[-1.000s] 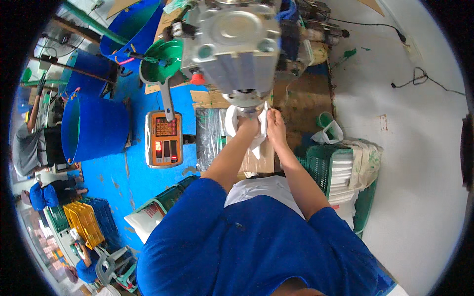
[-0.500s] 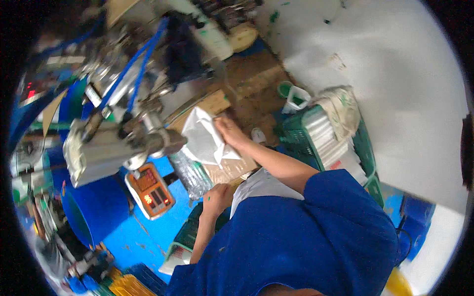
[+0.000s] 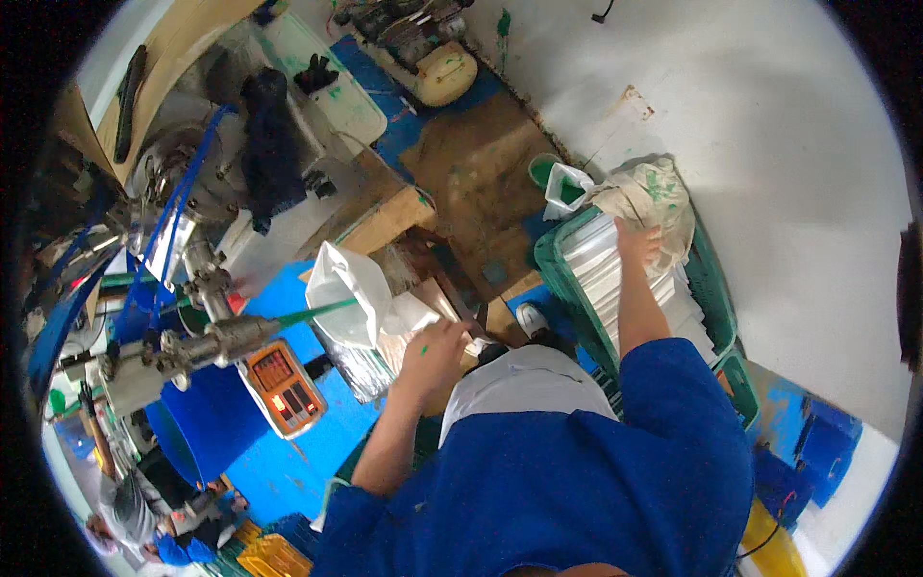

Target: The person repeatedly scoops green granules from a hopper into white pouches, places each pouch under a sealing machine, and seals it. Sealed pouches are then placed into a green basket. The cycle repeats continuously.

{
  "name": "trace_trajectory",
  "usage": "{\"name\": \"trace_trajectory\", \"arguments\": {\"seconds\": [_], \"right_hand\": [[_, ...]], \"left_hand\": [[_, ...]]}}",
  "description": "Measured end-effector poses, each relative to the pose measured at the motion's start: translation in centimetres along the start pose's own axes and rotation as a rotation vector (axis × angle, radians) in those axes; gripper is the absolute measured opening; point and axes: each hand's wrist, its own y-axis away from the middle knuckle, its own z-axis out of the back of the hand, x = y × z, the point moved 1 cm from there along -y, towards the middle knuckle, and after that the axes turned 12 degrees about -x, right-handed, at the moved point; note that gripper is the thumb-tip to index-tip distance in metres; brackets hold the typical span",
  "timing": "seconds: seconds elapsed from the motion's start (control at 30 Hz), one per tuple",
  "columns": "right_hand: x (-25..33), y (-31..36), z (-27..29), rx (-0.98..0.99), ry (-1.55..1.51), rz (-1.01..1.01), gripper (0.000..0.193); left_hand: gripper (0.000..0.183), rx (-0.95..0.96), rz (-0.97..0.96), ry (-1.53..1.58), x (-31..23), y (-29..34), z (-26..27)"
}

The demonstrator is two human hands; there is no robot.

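A white pouch (image 3: 348, 296) stands with its mouth open at the end of a metal filling nozzle (image 3: 226, 337). From the nozzle a stream of green liquid (image 3: 322, 310) runs into it. My left hand (image 3: 435, 361) is closed beside the pouch's lower corner; what its curled fingers hold is hidden. To the right, my right hand (image 3: 638, 245) reaches over a green crate (image 3: 558, 264) packed with flat white pouches (image 3: 615, 279). Its fingers are spread at the far end of the stack, beside a stained cloth (image 3: 654, 197), and nothing shows in its grip.
An orange-faced scale (image 3: 286, 389) sits on the blue surface left of me, near a large blue barrel (image 3: 207, 428). A small white container with green inside (image 3: 567, 188) stands beyond the crate. A wooden block (image 3: 389, 221) lies ahead. Another person (image 3: 130, 505) is at far left.
My right hand has left the white pouch and moved right to the crate. My left hand has risen slightly. Green liquid now runs into the pouch; the head view has shifted.
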Motion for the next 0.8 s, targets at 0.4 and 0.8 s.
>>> {"name": "trace_trajectory", "arguments": {"seconds": [0.4,0.8], "right_hand": [[0.8,-6.8,26.4,0.791,-1.138,1.103,0.017],[3.6,8.5,27.4,0.476,-1.315,1.522,0.034]], "left_hand": [[0.019,0.125,-0.353,-0.43,-10.0,-15.0,-5.4],[0.029,-0.019,-0.503,-0.009,-10.5,-15.5,-4.7]]}}
